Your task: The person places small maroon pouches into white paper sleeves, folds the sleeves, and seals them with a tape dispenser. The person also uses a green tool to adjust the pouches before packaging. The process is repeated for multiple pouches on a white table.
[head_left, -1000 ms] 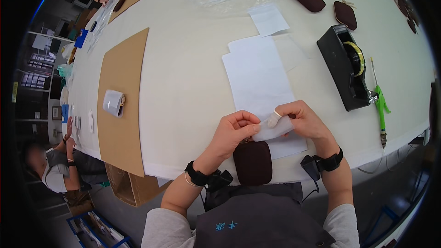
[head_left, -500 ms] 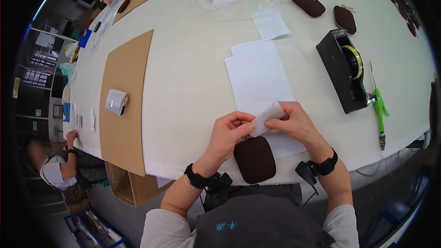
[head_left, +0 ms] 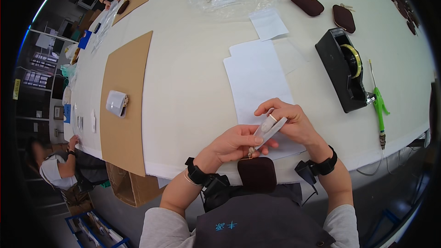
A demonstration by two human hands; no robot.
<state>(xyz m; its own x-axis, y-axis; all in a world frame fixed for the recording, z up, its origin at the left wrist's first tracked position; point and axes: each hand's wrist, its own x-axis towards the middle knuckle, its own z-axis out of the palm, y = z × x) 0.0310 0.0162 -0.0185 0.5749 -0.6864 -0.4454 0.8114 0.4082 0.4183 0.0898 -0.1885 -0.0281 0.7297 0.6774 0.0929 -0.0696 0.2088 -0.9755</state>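
Observation:
Close to the table's near edge, my left hand (head_left: 236,141) and my right hand (head_left: 294,121) are both closed on a small folded strip of white paper (head_left: 275,128). The strip is partly wrapped round a pale cord. A knotted end of the cord (head_left: 251,150) shows under my left fingers. From there the cord leads to a dark brown zip pouch (head_left: 257,174), which lies at the table edge against my apron. White paper sheets (head_left: 259,78) lie just beyond my hands. My fingers hide part of the strip.
On the right are a black tape dispenser (head_left: 337,71) and a green-handled tool (head_left: 380,110) with a thin metal tip. Brown pouches (head_left: 307,2) and clear plastic bags (head_left: 229,0) lie farther off. At left, a cardboard sheet (head_left: 124,138) bears a wrapped item (head_left: 117,103). Two people work beyond.
The paper strip has tilted and opened, showing the pale cord inside it. My left hand has moved lower, its palm turned up more. The pouch has shifted slightly toward me.

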